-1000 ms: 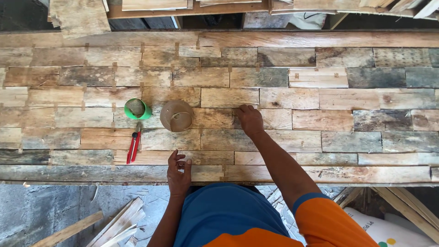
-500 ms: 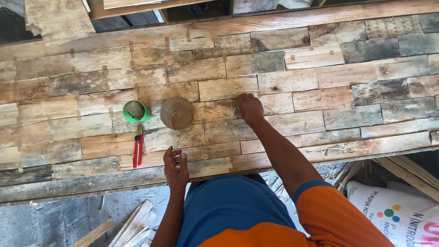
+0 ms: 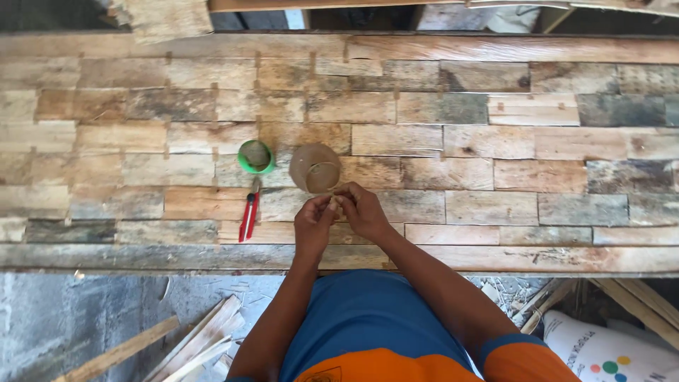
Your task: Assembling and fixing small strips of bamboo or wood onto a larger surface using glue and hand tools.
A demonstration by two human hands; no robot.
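Note:
My left hand point(image 3: 313, 221) and my right hand point(image 3: 362, 209) meet over the near part of a patchwork wooden panel point(image 3: 495, 155). Their fingertips pinch together on a small pale piece; what it is cannot be made out. Just beyond the fingers lies a brown roll point(image 3: 315, 168) with a hollow middle. A small green round container point(image 3: 256, 156) stands to its left. Red-handled pliers point(image 3: 248, 213) lie on the panel left of my left hand.
The panel's front edge runs across just ahead of my body. Below it on the grey floor lie loose wood strips point(image 3: 198, 339) at the left and a white printed sack point(image 3: 608, 350) at the right. More timber lies beyond the panel's far edge.
My right hand left the panel beside the roll and my left hand left the front edge. Both came together in front of the roll. The view tilted slightly.

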